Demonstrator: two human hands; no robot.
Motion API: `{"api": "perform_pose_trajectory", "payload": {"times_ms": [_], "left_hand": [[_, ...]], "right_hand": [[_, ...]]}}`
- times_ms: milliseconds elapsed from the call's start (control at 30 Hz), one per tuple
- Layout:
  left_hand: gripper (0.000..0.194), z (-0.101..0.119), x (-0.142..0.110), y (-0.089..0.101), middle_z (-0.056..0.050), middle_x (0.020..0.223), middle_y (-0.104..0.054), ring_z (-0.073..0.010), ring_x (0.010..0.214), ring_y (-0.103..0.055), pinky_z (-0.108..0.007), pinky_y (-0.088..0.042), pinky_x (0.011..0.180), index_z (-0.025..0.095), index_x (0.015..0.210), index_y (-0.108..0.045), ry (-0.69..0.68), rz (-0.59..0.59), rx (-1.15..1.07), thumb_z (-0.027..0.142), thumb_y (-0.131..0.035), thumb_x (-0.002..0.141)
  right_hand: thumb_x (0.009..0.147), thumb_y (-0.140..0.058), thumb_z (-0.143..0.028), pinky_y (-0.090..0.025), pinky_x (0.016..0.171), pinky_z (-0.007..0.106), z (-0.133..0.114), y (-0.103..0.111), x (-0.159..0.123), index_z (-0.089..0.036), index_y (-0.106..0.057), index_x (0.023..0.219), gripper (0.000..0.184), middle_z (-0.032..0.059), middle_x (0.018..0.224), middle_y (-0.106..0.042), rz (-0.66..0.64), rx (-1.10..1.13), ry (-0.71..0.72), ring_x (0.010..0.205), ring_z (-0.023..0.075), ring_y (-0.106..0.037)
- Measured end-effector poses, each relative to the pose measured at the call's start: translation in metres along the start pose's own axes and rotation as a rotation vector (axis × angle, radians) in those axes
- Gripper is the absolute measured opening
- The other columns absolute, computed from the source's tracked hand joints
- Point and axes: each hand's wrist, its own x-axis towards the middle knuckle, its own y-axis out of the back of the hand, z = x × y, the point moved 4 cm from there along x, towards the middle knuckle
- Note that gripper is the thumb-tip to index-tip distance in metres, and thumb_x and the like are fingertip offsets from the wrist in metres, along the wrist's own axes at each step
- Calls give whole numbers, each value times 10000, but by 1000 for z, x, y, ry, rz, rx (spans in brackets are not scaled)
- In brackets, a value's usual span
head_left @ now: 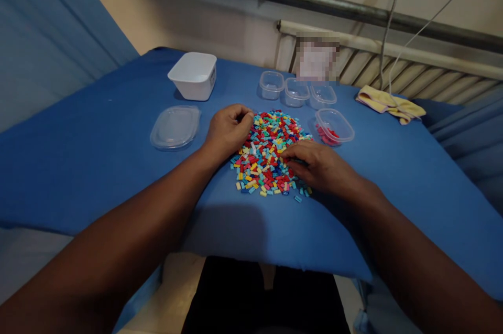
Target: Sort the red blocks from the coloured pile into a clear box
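A wide pile of small toy building bricks [271, 166] in red, yellow, blue, turquoise and pink lies in the middle of the blue-covered table. At the pile's upper left edge is my left hand [229, 127], its thumb and fingers curled together; anything between them is hidden. My right hand [314, 163] reaches into the pile's right side with thumb and forefinger drawn close among the bricks. Whether a brick sits between those fingertips cannot be made out. Just beyond my right hand, a clear plastic tub [341, 127] contains several red bricks [327, 136].
Three more clear tubs [272, 85] stand in a row behind the pile. A white plastic container [192, 77] is at the back left, with a clear lid [175, 127] in front of it. A folded yellow cloth [391, 103] lies at the back right, near the radiator [432, 69].
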Motion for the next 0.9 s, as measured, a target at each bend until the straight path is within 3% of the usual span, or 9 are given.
{"api": "perform_pose_trajectory", "payload": {"times_ms": [200,433,667,900], "left_hand": [[224,-2,0,0,-21,854,-759,-184,772,-647,-315,-474,737,180,919,-795,-13,9,-9,342,-646,955],[240,-1,0,0,-34,858,-761,-195,785,-649,-317,-485,740,176,939,-799,1,9,10,353,-637,955],[229,2,0,1,-37,864,-762,-194,790,-653,-318,-506,775,175,945,-801,1,-7,10,338,-641,959],[238,0,0,0,-33,853,-758,-198,792,-654,-319,-508,775,177,949,-800,-6,-8,19,344,-632,972]], "right_hand": [[972,-648,-80,-580,865,366,1,-1,-1,-226,-742,1178,269,67,1055,-800,53,50,-35,969,226,-746],[1038,-622,-141,-582,839,376,3,0,-1,-227,-772,1131,196,68,1031,-823,80,40,-65,925,223,-762],[994,-660,-138,-577,914,421,2,3,-3,-228,-761,1146,203,79,1055,-812,62,47,1,993,244,-738],[977,-692,-144,-551,827,356,-2,7,-2,-228,-770,1104,172,45,972,-804,-2,121,-114,887,204,-719]]}}
